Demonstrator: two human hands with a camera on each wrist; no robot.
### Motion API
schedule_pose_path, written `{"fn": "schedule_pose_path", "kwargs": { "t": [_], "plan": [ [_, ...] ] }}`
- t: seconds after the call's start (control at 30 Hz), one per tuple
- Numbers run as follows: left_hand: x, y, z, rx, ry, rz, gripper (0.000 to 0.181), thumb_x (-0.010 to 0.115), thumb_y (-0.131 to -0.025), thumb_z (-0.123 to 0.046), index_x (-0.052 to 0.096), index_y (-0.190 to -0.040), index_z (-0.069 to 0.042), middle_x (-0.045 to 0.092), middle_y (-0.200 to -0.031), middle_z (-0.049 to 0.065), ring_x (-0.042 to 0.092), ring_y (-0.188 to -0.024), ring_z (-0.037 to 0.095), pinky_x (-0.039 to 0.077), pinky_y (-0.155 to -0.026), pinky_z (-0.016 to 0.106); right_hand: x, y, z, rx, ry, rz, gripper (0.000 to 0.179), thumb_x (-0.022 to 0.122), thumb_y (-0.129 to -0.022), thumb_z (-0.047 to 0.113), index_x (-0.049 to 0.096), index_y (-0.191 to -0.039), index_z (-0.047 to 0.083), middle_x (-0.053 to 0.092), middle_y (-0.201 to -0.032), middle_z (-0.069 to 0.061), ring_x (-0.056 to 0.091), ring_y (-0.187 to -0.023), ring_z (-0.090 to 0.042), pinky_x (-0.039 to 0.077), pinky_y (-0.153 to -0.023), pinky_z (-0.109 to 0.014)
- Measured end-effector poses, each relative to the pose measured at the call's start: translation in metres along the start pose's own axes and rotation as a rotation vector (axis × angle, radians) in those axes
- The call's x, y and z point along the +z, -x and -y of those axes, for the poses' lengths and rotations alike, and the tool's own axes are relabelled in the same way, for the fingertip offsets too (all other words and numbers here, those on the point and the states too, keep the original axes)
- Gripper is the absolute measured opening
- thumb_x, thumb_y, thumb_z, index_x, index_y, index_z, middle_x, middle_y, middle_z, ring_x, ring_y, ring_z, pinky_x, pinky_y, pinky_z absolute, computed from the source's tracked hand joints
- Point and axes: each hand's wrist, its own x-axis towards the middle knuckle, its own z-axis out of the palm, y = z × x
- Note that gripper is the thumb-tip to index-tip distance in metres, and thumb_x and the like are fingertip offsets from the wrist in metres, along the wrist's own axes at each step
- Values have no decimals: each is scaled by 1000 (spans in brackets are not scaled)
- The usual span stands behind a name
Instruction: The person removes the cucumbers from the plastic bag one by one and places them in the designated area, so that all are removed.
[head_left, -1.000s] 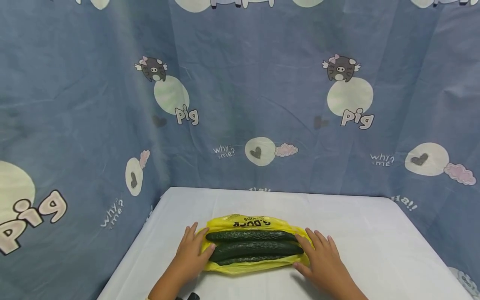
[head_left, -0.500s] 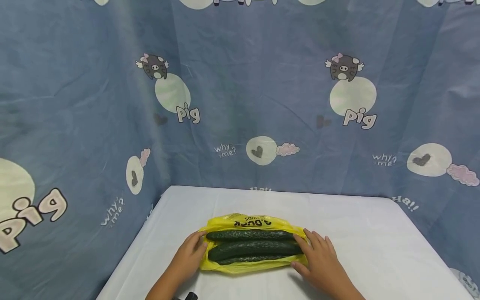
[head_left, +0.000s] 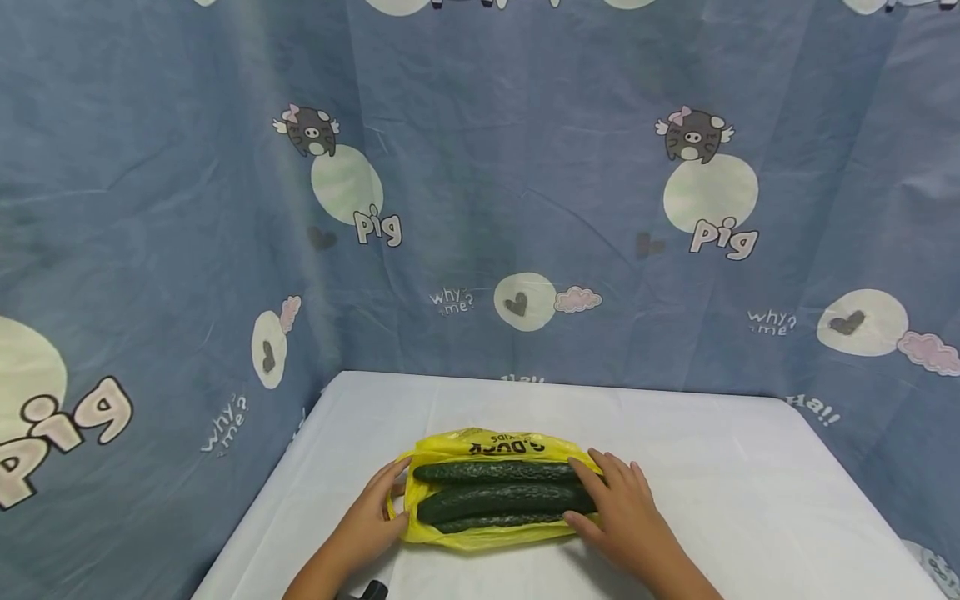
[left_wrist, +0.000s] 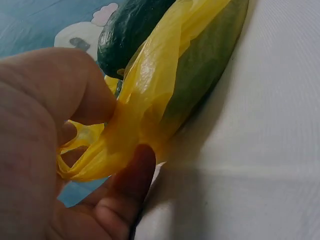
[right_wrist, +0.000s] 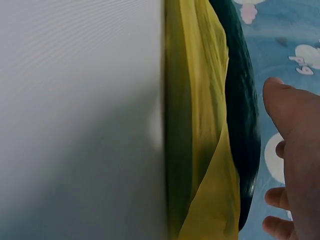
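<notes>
Three dark green cucumbers lie side by side in a yellow plastic bag (head_left: 472,440) on the table; the middle cucumber (head_left: 502,500) is the most exposed, and the near one is partly covered by the bag's edge. At the bag's left end my left hand (head_left: 371,512) pinches the thin film, with the bag's open edge looped over the fingers in the left wrist view. My right hand (head_left: 626,512) hovers over the right end of the cucumbers, fingers spread, hiding their tips. In the right wrist view its thumb (right_wrist: 280,102) stands apart from the cucumber.
A white cloth covers the table (head_left: 720,467). Behind and at the left hangs a blue curtain (head_left: 585,200) printed with pigs. A small black object (head_left: 372,591) shows at the bottom edge near my left forearm.
My left hand has drawn slightly back and taken hold of the bag's left end, stretching its edge. My right hand has slid left over the cucumbers' ends.
</notes>
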Motion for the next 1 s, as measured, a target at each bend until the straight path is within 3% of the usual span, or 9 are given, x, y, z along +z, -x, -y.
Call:
{"fn": "schedule_pose_path", "kwargs": {
  "t": [0.43,0.7,1.0],
  "plan": [
    [-1,0,0,-3,38,26,89,74,-84,-9,38,-162,-31,30,-170,9,56,-139,31,51,-109,48,-3,-17,23,-49,-43,31,78,69,-91,63,50,-156,23,47,-159,-14,45,-143,-40,35,-117,-61],
    [0,-3,5,3,53,21,89,75,-83,-8,38,-162,-32,31,-170,8,57,-138,29,53,-106,44,1,-24,34,-80,-65,41,78,69,-91,64,49,-156,26,47,-158,-12,46,-143,-41,37,-115,-64],
    [-2,-3,4,2,42,33,90,75,-82,-9,39,-162,-29,29,-170,12,57,-139,32,51,-108,48,15,-33,45,-75,-56,102,79,62,-90,72,48,-157,33,47,-159,-9,45,-143,-39,29,-113,-76]
  ]
}}
